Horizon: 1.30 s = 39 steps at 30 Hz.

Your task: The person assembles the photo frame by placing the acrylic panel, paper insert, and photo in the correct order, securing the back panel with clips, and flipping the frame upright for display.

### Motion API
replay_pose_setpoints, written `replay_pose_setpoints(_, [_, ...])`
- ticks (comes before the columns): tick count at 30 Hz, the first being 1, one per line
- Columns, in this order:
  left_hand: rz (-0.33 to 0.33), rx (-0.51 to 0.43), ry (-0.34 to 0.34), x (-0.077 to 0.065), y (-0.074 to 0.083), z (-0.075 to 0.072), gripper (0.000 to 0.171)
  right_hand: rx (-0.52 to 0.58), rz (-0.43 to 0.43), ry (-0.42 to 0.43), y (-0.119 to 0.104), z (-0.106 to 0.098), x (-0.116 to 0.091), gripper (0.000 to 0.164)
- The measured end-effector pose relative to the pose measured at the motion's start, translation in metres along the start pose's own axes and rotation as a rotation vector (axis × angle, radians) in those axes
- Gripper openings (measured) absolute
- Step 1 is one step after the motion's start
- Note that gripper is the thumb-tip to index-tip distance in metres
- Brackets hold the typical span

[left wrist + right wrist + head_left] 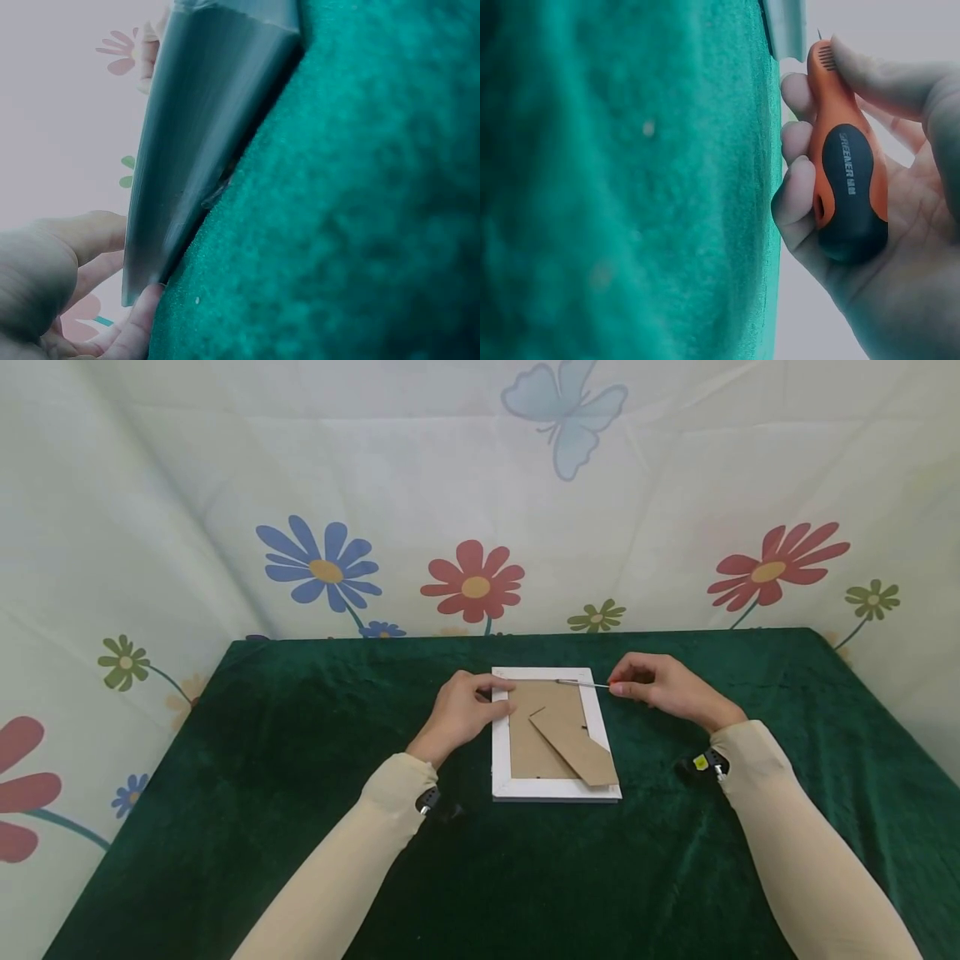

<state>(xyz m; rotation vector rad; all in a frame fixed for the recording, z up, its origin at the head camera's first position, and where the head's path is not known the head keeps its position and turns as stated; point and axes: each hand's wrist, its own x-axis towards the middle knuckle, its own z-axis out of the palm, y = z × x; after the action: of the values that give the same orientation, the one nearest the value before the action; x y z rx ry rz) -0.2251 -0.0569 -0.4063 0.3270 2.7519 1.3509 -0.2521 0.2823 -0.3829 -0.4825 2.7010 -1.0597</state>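
A picture frame with a white border lies back side up on the green cloth. Its brown backing board and slanting stand leg face upward. My left hand grips the frame's left edge near the far corner, and the left wrist view shows fingers against the frame's side. In my right hand is a screwdriver with an orange and black handle. Its thin metal shaft reaches left over the frame's far border, the tip at the backing's upper edge.
Dark green cloth covers the table. Behind it hangs a pale curtain printed with flowers and a butterfly. A wrist camera is strapped at the left sleeve, and another wrist camera at the right.
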Motion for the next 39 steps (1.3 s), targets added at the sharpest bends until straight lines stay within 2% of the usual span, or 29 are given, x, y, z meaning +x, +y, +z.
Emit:
replay_pose_setpoints(17, [-0.004, -0.008, 0.005, -0.0025, 0.0024, -0.0023, 0.035, 0.003, -0.015, -0.022, -0.0041, -0.0015, 0.0008, 0.016])
replay_pose_setpoints(39, [0.0, -0.008, 0.002, -0.0021, 0.0007, -0.0008, 0.036, -0.071, -0.056, -0.085, -0.0084, -0.0075, 0.0052, 0.007])
